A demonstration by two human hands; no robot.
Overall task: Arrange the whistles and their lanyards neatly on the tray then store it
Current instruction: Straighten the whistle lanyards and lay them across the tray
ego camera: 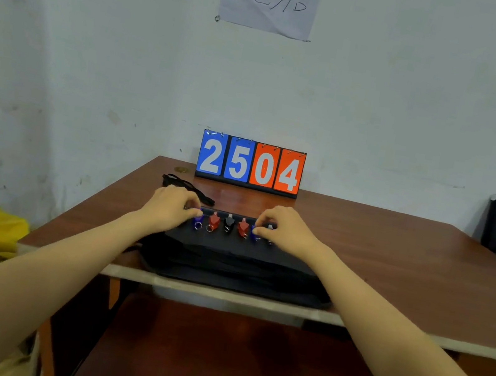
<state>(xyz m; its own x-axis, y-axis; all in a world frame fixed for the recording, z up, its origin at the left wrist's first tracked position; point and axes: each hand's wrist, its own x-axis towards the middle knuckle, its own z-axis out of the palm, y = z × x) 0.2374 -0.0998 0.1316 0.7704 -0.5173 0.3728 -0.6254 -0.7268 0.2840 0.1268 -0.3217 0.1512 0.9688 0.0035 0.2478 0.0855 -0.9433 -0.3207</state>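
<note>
Brown wooden surface [394,245]. Black tray [236,271] sits at its near edge, flip scoreboard [250,163] behind. Left hand [171,207] and right hand [285,230] rest at the tray's far edge. Black lanyard [188,186] lies loose behind the left hand. Whistles stand in a row on the tray. Left fingers are curled, pinching the left blue whistle [198,219]. Right fingers are curled, pinching the right blue whistle [254,234]. Two red whistles [214,221] and a black whistle [228,222] stand between.

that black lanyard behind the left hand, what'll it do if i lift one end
Probably floppy: the black lanyard lies in loose, uneven loops on the table, so it would likely dangle. It looks thin, so probably very light. Pushed, it should bunch rather than roll.
</note>
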